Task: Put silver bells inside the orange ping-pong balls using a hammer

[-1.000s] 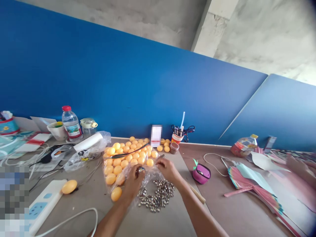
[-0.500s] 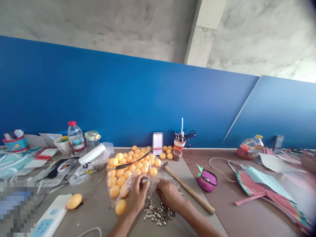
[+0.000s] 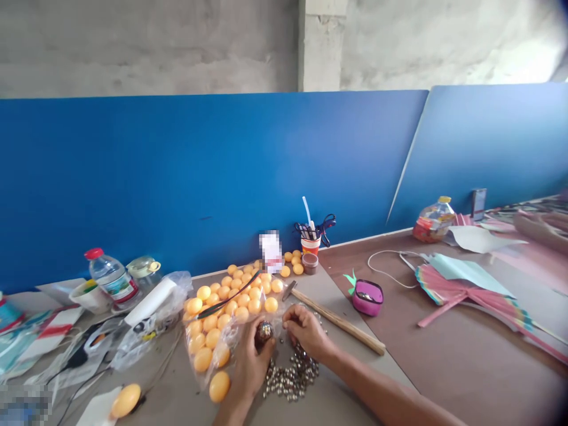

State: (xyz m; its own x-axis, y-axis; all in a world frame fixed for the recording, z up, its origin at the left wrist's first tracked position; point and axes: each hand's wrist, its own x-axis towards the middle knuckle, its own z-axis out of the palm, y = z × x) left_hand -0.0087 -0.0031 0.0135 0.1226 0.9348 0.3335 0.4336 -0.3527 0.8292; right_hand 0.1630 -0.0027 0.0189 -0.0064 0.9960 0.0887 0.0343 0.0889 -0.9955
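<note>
My left hand (image 3: 249, 362) is closed around a ball studded with shiny metal pieces (image 3: 265, 330), only its top showing between thumb and fingers. Just to the right, my right hand (image 3: 307, 332) has its fingertips pinched together; whatever sits in them is too small to make out. A pile of small silvery studs (image 3: 289, 378) lies on the table below and between both hands. Orange plastic balls (image 3: 213, 338) fill a clear bag beside my left hand, and one loose orange ball (image 3: 219, 386) rests in front of it. Behind my right hand lies a hammer (image 3: 344, 322) with a wooden handle.
A purple pouch (image 3: 367, 299) sits to the right, with a pink fan (image 3: 470, 290) beyond. At the back stand a phone (image 3: 271, 253), a pen cup (image 3: 310, 242) and a brown-filled tub (image 3: 309, 264). A water bottle (image 3: 113, 281), cables and plastic wrap crowd the left.
The view has tilted and shifted. My right hand has lifted slightly from the studs, fingertips pinched, and the studded ball shows more clearly in my left hand.
</note>
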